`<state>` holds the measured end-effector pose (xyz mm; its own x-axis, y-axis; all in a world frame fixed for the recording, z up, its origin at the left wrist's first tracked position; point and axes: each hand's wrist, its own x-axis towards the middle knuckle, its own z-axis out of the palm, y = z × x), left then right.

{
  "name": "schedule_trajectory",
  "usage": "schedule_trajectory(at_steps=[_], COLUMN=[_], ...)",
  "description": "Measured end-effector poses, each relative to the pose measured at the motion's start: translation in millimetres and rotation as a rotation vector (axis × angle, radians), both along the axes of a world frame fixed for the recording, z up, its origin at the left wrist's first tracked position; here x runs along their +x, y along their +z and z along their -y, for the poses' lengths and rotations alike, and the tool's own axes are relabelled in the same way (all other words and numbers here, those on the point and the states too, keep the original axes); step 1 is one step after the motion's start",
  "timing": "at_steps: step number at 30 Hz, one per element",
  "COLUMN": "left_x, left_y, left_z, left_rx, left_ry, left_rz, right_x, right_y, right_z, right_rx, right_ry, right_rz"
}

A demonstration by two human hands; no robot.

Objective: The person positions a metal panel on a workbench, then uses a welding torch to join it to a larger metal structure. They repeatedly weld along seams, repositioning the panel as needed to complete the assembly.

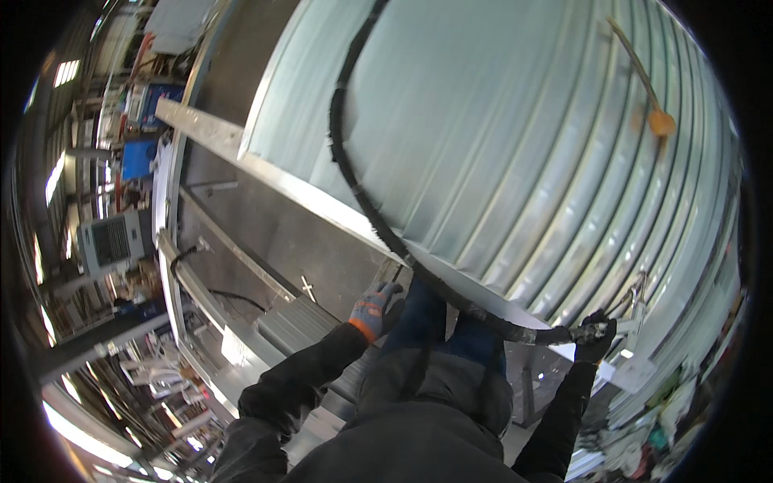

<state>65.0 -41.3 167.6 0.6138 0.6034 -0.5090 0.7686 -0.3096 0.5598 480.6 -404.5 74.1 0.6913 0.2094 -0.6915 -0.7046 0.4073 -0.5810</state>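
Observation:
My right hand, in a dark glove, is closed around a tool that looks like a welding torch. A thick black wrapped cable runs from that hand across the panel. The torch's front end lies by a metal bracket at the right end of the panel's near edge; its tip is hard to make out. My left hand, in a grey and orange glove, is beside the near edge of the large ribbed metal panel. Its fingers are curved and apart, with nothing visible in them.
A mallet with an orange head lies on the ribs. A metal frame bar sticks out at the panel's left. Lower left are a ribbed metal piece and a small cross-shaped metal piece. Crumpled material is heaped at right.

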Motion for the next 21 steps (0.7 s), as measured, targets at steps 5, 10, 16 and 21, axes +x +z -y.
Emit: schedule_trajectory(at_steps=[5,10,16,21], left_x=[-8.9,12.1,17.6,19.4], left_y=[-51.6,-100.8,-113.8,-116.8], left_z=[-42.8,-103.5,-125.9,-137.8], left_rx=[0.293,0.012,-0.230,-0.293], left_ry=[0.353,0.506,0.535,0.466], left_rz=[-0.101,-0.258,-0.362,-0.389], right_x=[13.7,26.5,58.8,92.3], right_y=[-26.4,-57.5,-129.0,-191.7], right_z=[25.9,35.3,79.5,134.0], right_rx=[-0.057,-0.402,-0.555,-0.545], right_ry=[0.274,0.201,0.310,0.307], right_rz=[-0.118,-0.161,-0.045,-0.154])
